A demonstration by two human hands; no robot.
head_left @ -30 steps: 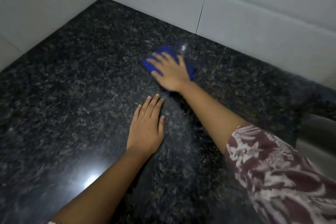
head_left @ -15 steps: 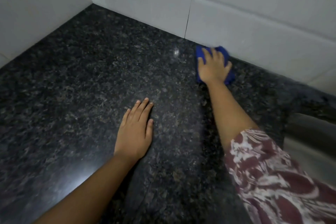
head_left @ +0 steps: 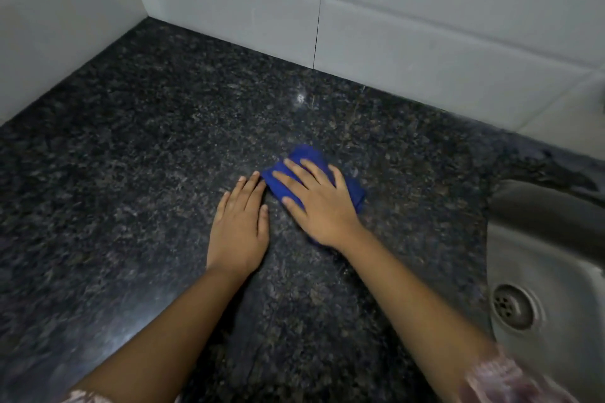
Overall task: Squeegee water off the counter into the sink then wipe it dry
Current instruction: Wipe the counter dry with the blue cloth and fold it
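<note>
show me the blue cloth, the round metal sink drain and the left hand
blue folded cloth (head_left: 307, 159), head view, its bare far corner
round metal sink drain (head_left: 511, 306), head view, the perforated centre
left hand (head_left: 238, 229), head view, the back of the hand

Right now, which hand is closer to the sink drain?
Right. The right hand presses the blue cloth, left of the sink drain and farther back. The left hand lies flat on the granite counter, even farther left.
</note>
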